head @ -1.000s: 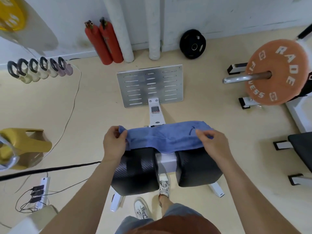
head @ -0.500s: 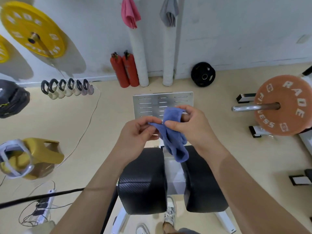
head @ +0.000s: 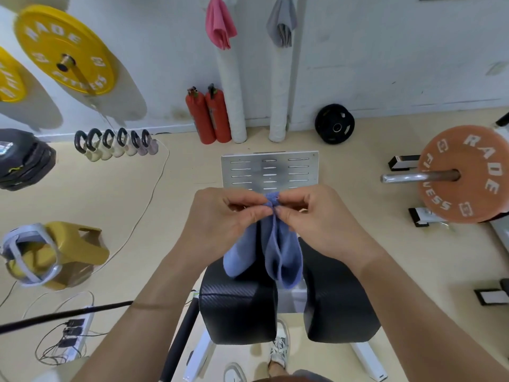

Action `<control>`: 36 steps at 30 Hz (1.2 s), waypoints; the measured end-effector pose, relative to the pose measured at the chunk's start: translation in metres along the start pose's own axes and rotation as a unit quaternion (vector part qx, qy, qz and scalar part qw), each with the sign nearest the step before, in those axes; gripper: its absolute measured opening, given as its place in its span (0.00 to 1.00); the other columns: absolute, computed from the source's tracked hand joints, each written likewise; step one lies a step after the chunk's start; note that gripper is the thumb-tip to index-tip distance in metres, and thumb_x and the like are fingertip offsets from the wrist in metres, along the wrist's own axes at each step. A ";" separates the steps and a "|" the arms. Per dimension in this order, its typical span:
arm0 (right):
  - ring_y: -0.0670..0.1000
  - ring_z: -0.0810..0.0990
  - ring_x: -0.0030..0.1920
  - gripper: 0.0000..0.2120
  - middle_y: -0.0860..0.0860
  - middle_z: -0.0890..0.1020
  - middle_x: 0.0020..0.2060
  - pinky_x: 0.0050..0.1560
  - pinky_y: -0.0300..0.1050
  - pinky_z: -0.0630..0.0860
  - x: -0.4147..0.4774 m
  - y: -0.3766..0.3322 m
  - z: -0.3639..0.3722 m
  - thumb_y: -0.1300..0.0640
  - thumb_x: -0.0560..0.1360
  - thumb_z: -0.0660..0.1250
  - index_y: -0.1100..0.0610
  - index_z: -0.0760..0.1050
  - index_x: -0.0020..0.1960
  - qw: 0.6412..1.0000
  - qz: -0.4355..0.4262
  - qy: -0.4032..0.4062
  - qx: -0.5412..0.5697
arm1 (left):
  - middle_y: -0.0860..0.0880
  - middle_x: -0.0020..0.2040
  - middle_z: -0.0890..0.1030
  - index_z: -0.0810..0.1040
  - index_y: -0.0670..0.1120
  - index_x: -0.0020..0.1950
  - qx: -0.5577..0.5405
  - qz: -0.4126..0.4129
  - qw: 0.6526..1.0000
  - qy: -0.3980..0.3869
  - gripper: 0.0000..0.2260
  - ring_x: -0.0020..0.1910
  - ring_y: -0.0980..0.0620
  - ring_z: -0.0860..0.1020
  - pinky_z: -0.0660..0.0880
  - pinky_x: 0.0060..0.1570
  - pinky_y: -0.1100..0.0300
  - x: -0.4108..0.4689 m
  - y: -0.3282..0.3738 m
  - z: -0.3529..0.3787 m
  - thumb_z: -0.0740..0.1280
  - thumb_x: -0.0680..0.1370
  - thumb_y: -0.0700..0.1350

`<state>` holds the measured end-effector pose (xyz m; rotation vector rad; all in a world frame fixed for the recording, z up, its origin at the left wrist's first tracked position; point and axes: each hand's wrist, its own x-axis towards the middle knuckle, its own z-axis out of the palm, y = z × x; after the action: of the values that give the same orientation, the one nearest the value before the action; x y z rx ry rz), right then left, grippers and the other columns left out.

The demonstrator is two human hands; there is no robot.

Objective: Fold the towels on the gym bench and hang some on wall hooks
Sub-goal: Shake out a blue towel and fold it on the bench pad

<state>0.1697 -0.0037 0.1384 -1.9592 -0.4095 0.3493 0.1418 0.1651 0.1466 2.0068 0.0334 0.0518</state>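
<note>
A blue towel point(head: 283, 255) hangs in folds from both my hands, above the black padded gym bench point(head: 239, 307). My left hand point(head: 220, 224) and my right hand point(head: 314, 219) pinch its top edge together at the middle, fingertips nearly touching. The towel's lower ends dangle over the gap between the two bench pads. On the wall at the back a pink towel point(head: 220, 26) and a grey towel point(head: 282, 26) hang above two white padded poles.
A slotted metal plate point(head: 270, 168) lies on the floor beyond the bench. Two red extinguishers point(head: 209, 117), a black weight plate point(head: 334, 128), an orange plate on a bar point(head: 462, 175), kettlebells point(head: 115, 143) and a power strip with cables point(head: 74, 337) surround it.
The towel has come up off the bench and its two ends have been brought together. My hands have closed in to pinch the top edge, and the view has tilted up toward the wall.
</note>
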 end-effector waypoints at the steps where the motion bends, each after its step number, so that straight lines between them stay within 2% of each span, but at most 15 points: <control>1: 0.37 0.77 0.34 0.14 0.39 0.81 0.30 0.38 0.35 0.73 0.000 -0.003 0.001 0.60 0.77 0.65 0.43 0.81 0.39 0.999 -0.012 0.003 -0.036 | 0.62 0.36 0.84 0.83 0.56 0.39 0.014 0.014 1.000 -0.002 0.12 0.38 0.63 0.81 0.74 0.43 0.71 0.000 0.001 -0.002 0.75 0.69 0.38; 4: 0.46 0.78 0.33 0.11 0.48 0.81 0.30 0.37 0.45 0.74 -0.002 -0.009 0.000 0.56 0.78 0.63 0.52 0.82 0.41 0.995 -0.026 0.000 -0.092 | 0.65 0.37 0.83 0.82 0.58 0.39 0.045 0.053 0.998 0.002 0.13 0.37 0.65 0.79 0.72 0.42 0.73 -0.001 0.004 -0.007 0.74 0.70 0.38; 8: 0.45 0.69 0.28 0.14 0.51 0.75 0.25 0.31 0.40 0.66 -0.005 -0.016 -0.002 0.57 0.78 0.62 0.56 0.77 0.36 0.988 -0.053 -0.021 -0.143 | 0.61 0.39 0.83 0.82 0.57 0.40 0.065 0.098 0.993 0.022 0.11 0.36 0.64 0.77 0.68 0.38 0.74 -0.002 0.010 -0.010 0.74 0.70 0.39; 10: 0.46 0.69 0.28 0.16 0.49 0.72 0.24 0.29 0.37 0.64 -0.005 -0.021 -0.004 0.57 0.78 0.61 0.52 0.74 0.32 0.983 -0.059 -0.024 -0.172 | 0.59 0.38 0.83 0.82 0.58 0.43 0.062 0.103 0.993 0.014 0.11 0.38 0.62 0.78 0.68 0.39 0.74 -0.001 0.010 -0.012 0.74 0.71 0.40; 12: 0.45 0.70 0.29 0.19 0.47 0.69 0.22 0.30 0.36 0.64 -0.004 -0.025 -0.004 0.58 0.78 0.61 0.46 0.68 0.29 0.977 -0.069 -0.027 -0.201 | 0.62 0.37 0.81 0.83 0.58 0.47 0.063 0.104 0.993 -0.002 0.11 0.39 0.63 0.77 0.69 0.41 0.74 0.000 0.007 -0.012 0.74 0.71 0.42; 14: 0.44 0.70 0.29 0.21 0.46 0.68 0.22 0.31 0.35 0.64 -0.003 -0.026 -0.003 0.59 0.77 0.61 0.44 0.64 0.28 0.974 -0.073 -0.028 -0.211 | 0.65 0.37 0.80 0.84 0.56 0.49 0.085 0.127 0.988 -0.015 0.09 0.39 0.63 0.77 0.69 0.42 0.73 0.001 0.005 -0.012 0.71 0.71 0.45; 16: 0.44 0.70 0.29 0.20 0.47 0.70 0.23 0.31 0.36 0.65 -0.003 -0.026 -0.003 0.59 0.76 0.61 0.45 0.66 0.28 0.975 -0.065 -0.029 -0.208 | 0.63 0.38 0.81 0.84 0.53 0.47 0.100 0.138 0.985 -0.010 0.07 0.40 0.61 0.78 0.70 0.42 0.71 0.001 0.004 -0.011 0.70 0.71 0.46; 18: 0.46 0.71 0.29 0.15 0.49 0.75 0.25 0.30 0.38 0.66 -0.002 -0.026 -0.003 0.59 0.76 0.61 0.49 0.73 0.31 0.979 -0.052 -0.028 -0.196 | 0.60 0.38 0.81 0.84 0.52 0.45 0.116 0.146 0.982 0.011 0.06 0.40 0.58 0.77 0.70 0.41 0.70 0.001 0.002 -0.009 0.70 0.71 0.46; 20: 0.49 0.75 0.32 0.12 0.51 0.79 0.29 0.35 0.46 0.72 -0.001 -0.029 -0.004 0.58 0.76 0.61 0.54 0.79 0.37 0.977 -0.045 -0.022 -0.206 | 0.57 0.37 0.81 0.83 0.50 0.43 0.131 0.160 0.977 0.040 0.04 0.39 0.58 0.76 0.67 0.39 0.72 0.001 -0.001 -0.006 0.70 0.71 0.47; 22: 0.51 0.77 0.35 0.11 0.52 0.81 0.31 0.38 0.50 0.74 0.002 -0.033 -0.005 0.58 0.76 0.62 0.56 0.81 0.40 0.976 -0.049 -0.009 -0.214 | 0.55 0.38 0.80 0.82 0.46 0.42 0.137 0.183 0.971 0.064 0.02 0.39 0.59 0.75 0.65 0.39 0.73 0.001 -0.003 -0.003 0.71 0.72 0.44; 25: 0.50 0.75 0.35 0.09 0.49 0.79 0.31 0.37 0.47 0.73 0.004 -0.035 -0.004 0.58 0.76 0.62 0.53 0.78 0.39 0.975 -0.049 0.007 -0.219 | 0.54 0.41 0.78 0.79 0.44 0.42 0.149 0.213 0.962 0.082 0.02 0.39 0.62 0.72 0.63 0.40 0.75 0.001 -0.004 -0.003 0.70 0.72 0.39; 27: 0.50 0.75 0.38 0.06 0.47 0.79 0.35 0.38 0.48 0.74 0.008 -0.027 -0.005 0.58 0.74 0.63 0.50 0.77 0.41 0.958 -0.024 0.013 -0.287 | 0.55 0.41 0.79 0.78 0.48 0.43 0.126 0.195 0.968 0.091 0.04 0.37 0.63 0.73 0.65 0.40 0.74 0.004 -0.005 -0.008 0.68 0.72 0.39; 30: 0.54 0.74 0.42 0.08 0.48 0.75 0.38 0.38 0.47 0.70 0.013 0.001 -0.018 0.62 0.70 0.64 0.50 0.72 0.39 0.915 0.067 0.021 -0.397 | 0.57 0.34 0.78 0.75 0.56 0.41 0.042 0.128 0.981 0.137 0.08 0.29 0.56 0.73 0.70 0.35 0.62 0.012 -0.007 -0.020 0.65 0.74 0.42; 33: 0.57 0.75 0.43 0.10 0.50 0.76 0.39 0.38 0.46 0.70 0.014 0.039 -0.038 0.65 0.67 0.63 0.51 0.74 0.43 0.881 0.155 0.020 -0.446 | 0.57 0.30 0.76 0.73 0.57 0.40 -0.024 0.081 0.975 0.207 0.11 0.24 0.56 0.72 0.70 0.31 0.62 0.022 -0.014 -0.040 0.64 0.76 0.40; 36: 0.55 0.77 0.42 0.11 0.51 0.80 0.41 0.39 0.47 0.75 0.014 0.065 -0.066 0.64 0.68 0.66 0.49 0.74 0.44 0.903 0.226 0.010 -0.365 | 0.55 0.28 0.77 0.74 0.55 0.40 -0.023 0.034 0.964 0.261 0.13 0.23 0.58 0.72 0.72 0.32 0.63 0.032 -0.027 -0.059 0.65 0.77 0.37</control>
<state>0.2189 -0.0767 0.1045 -2.8024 -0.0504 0.5185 0.1709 0.2313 0.1471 1.8970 0.2959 0.6195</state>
